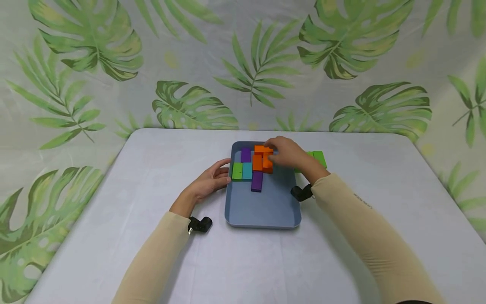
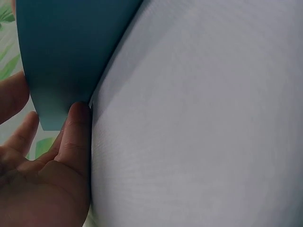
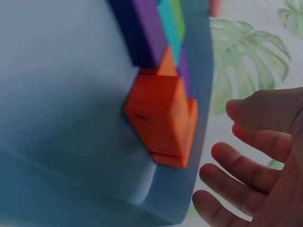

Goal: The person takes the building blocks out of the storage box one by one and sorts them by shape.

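Note:
A blue-grey tray (image 1: 265, 211) lies on the table, holding several rectangular blocks. My left hand (image 1: 206, 181) rests against its left side; in the left wrist view, fingers touch the tray's outer wall (image 2: 71, 52). Over the tray's back right part hovers my right hand (image 1: 290, 154), fingers loosely bent. The right wrist view shows that hand (image 3: 265, 165) apart from the orange blocks (image 3: 156, 109), with nothing in it. Beside the orange blocks are a purple block (image 1: 256, 181), a light-blue block (image 1: 247, 171), a green block (image 1: 237, 171) and another purple block (image 1: 246, 155).
Green blocks (image 1: 320, 159) lie on the white table (image 1: 159, 156) just right of the tray, partly hidden by my right hand and wrist. Behind the table hangs a leaf-patterned cloth (image 1: 265, 114).

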Demonstrator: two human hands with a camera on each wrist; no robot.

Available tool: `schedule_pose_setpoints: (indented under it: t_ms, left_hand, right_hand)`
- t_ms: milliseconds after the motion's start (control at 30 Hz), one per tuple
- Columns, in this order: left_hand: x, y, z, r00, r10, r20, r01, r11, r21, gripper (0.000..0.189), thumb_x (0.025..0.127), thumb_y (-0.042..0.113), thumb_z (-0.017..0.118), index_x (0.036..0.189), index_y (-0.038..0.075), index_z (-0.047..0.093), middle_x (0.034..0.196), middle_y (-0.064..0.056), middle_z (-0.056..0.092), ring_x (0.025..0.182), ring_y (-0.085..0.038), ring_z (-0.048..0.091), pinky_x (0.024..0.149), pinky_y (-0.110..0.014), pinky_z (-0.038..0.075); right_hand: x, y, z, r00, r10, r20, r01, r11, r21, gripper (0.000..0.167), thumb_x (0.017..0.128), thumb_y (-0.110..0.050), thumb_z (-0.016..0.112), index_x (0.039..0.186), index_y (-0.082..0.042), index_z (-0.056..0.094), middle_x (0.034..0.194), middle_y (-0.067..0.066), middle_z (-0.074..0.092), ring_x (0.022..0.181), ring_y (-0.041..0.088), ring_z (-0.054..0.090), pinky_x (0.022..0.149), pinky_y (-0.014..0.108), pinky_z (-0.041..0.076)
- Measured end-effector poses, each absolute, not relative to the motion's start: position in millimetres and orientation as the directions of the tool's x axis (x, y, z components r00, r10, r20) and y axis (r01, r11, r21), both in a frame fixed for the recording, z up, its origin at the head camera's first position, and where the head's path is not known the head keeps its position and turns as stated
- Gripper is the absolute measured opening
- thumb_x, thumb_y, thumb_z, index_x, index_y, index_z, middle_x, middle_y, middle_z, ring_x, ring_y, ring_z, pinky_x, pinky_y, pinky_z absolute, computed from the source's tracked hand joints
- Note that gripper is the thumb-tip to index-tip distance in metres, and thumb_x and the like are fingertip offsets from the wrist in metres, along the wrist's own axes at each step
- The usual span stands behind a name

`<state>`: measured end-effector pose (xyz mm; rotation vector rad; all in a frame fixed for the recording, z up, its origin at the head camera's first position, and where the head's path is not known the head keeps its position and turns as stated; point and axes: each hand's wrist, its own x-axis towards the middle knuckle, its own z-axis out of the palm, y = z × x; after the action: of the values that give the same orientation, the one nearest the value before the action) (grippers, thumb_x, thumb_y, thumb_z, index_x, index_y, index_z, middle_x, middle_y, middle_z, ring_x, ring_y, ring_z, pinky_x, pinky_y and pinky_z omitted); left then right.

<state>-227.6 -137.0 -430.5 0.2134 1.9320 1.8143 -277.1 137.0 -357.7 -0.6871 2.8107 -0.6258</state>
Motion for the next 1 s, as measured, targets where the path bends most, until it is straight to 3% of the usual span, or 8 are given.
schedule_pose_setpoints:
  t_ms: [200,467,700,1000]
  left_hand:
    - [-227.0,-137.8,-430.1,-0.874,0.428,-0.229,-0.199,0.114,0.973,0.072,0.098,-0.001,0.053,0.159,0.019,0.021,0.158,-0.020,0.033,0.146,-0.033,0.035,0.119,-0.048,0.035]
    - [-225.8,-137.7,-427.2,-0.875,0.428,-0.228,-0.196,0.118,0.973,0.071,0.098,-0.001,0.053,0.159,0.020,0.021,0.158,-0.019,0.033,0.146,-0.032,0.036,0.118,-0.048,0.035]
    - [-226.6,-137.7,-427.6,-0.876,0.426,-0.227,-0.198,0.112,0.974,0.071,0.098,-0.001,0.053,0.159,0.020,0.022,0.157,-0.019,0.034,0.146,-0.033,0.037,0.118,-0.048,0.036]
    - [-227.6,-138.1,-430.1,-0.876,0.425,-0.226,-0.200,0.106,0.974,0.071,0.098,-0.001,0.053,0.159,0.019,0.022,0.157,-0.020,0.034,0.146,-0.033,0.036,0.119,-0.048,0.035]
  right_hand:
    - [-277.8,133.3,-370.2,-0.878,-0.458,-0.143,-0.378,0.844,-0.380,0.051,0.090,-0.012,0.065,0.138,-0.001,0.054,0.138,0.024,0.053,0.117,0.036,0.053,0.107,0.051,0.046]
    - [-278.1,130.2,-379.8,-0.888,-0.420,-0.186,-0.320,0.857,-0.405,0.066,0.087,-0.020,0.072,0.145,-0.002,0.047,0.140,0.024,0.040,0.114,0.035,0.049,0.104,0.049,0.048]
    - [-275.7,127.2,-379.0,-0.891,-0.403,-0.209,-0.297,0.865,-0.404,0.062,0.084,-0.020,0.075,0.139,-0.001,0.052,0.136,0.022,0.042,0.114,0.035,0.051,0.105,0.049,0.048]
    - [-277.6,127.9,-381.6,-0.876,-0.415,-0.244,-0.287,0.857,-0.427,0.068,0.082,-0.018,0.079,0.139,-0.002,0.047,0.137,0.022,0.046,0.115,0.034,0.051,0.106,0.049,0.047]
